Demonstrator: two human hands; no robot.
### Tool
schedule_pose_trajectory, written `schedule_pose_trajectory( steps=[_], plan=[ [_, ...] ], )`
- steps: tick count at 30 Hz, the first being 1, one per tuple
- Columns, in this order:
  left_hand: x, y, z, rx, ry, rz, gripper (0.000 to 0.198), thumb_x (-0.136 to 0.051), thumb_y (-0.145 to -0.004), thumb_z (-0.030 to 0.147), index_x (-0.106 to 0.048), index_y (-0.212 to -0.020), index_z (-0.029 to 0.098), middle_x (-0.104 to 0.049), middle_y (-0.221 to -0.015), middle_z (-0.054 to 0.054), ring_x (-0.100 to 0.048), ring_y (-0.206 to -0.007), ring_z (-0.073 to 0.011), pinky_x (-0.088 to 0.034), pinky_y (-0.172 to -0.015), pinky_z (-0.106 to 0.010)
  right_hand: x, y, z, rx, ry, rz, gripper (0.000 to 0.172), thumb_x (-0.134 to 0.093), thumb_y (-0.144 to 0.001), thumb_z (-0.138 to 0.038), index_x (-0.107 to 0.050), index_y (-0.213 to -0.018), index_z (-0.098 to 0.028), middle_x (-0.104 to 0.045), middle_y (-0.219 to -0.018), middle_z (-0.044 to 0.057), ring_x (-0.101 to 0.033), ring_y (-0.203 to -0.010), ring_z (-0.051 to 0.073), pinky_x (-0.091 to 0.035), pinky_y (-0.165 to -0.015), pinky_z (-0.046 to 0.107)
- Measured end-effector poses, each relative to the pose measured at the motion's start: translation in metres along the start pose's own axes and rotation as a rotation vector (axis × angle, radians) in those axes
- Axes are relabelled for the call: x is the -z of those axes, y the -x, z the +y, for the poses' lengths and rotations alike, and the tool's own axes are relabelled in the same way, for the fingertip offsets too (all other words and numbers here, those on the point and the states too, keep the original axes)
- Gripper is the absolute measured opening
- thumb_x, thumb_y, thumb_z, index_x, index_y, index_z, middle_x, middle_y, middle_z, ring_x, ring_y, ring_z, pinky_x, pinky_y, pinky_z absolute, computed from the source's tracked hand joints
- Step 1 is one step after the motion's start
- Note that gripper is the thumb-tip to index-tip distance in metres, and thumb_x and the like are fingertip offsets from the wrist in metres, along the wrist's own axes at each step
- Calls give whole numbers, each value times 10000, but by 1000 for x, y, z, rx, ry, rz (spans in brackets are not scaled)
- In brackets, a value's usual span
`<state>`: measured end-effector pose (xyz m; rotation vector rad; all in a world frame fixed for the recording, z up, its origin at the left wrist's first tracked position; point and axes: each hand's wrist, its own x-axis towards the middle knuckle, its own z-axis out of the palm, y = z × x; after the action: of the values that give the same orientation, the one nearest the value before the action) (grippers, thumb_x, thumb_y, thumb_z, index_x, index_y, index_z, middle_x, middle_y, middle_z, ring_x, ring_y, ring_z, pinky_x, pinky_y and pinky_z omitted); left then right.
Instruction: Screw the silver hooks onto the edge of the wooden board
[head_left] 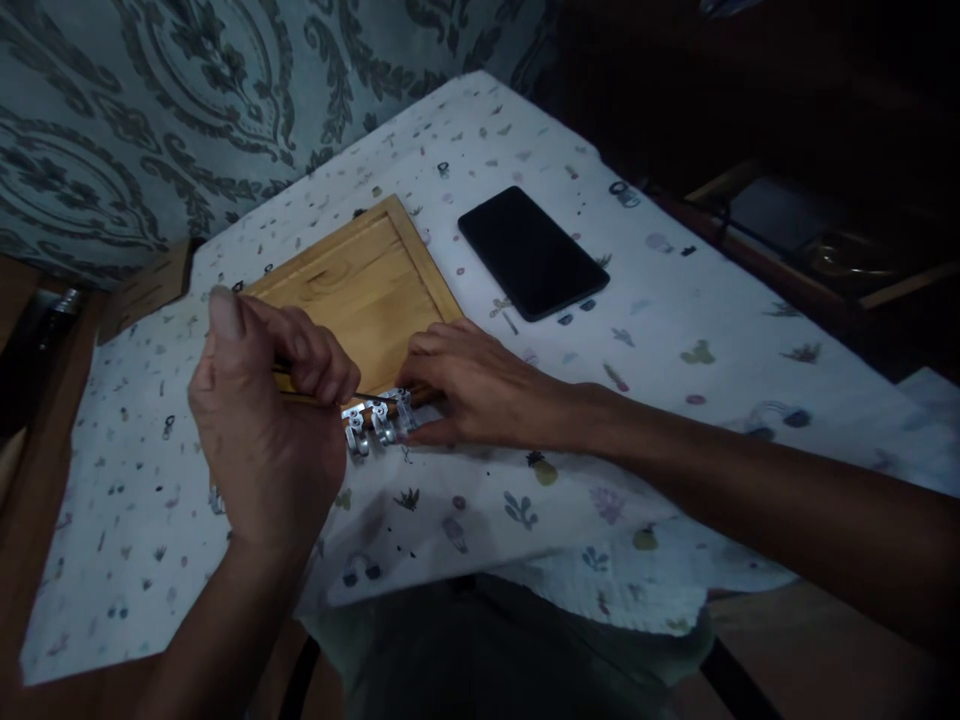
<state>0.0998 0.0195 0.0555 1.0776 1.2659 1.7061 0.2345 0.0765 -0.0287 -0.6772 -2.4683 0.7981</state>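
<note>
A shallow wooden board (345, 290) with a raised frame lies on the patterned cloth. Along its near edge sit several small silvery metal hooks (381, 422). My left hand (262, 420) is closed in a fist around a screwdriver, its thumb raised. The screwdriver's thin shaft (367, 397) points right, its tip by the hooks; most of its handle is hidden in the palm. My right hand (480, 385) pinches the rightmost hook (405, 408) at the board's near right corner, fingers on the board's edge and thumb below.
A black tablet or large phone (532, 252) lies beyond my right hand. Brown cardboard (146, 292) rests at the table's left back corner. The white printed cloth (480, 510) covers the table, and a patterned wall (225, 90) stands behind it. Dark furniture is at the right.
</note>
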Motion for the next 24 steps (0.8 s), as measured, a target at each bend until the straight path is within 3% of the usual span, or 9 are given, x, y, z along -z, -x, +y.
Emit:
schedule_pose_trajectory(
  steps=[4, 13, 24],
  plan=[
    [0, 2, -2, -44, -25, -38, 531, -449, -1057, 398, -454, -573, 179, -291, -599, 21, -304, -498, -93, -265, -484, -287, 1, 1, 0, 0, -1, -9, 340, -815, -796, -417, -690, -927, -130, -600, -891, 53, -506, -843, 210, -332, -798, 351],
    [-4, 3, -3, -20, -39, 19, 520, -450, -1053, 387, -419, -576, 180, -291, -580, 23, -294, -487, -96, -241, -485, -308, 2, 1, -1, -2, 16, -8, 342, -811, -802, -420, -688, -927, -126, -600, -894, 52, -518, -867, 215, -344, -813, 351],
    [3, 8, -4, -47, -57, -78, 510, -438, -1061, 367, -449, -586, 180, -276, -575, 17, -282, -487, -95, -246, -483, -294, 3, 2, -3, -6, 12, -14, 325, -806, -815, -405, -677, -933, -131, -602, -901, 56, -515, -886, 221, -350, -821, 352]
  ],
)
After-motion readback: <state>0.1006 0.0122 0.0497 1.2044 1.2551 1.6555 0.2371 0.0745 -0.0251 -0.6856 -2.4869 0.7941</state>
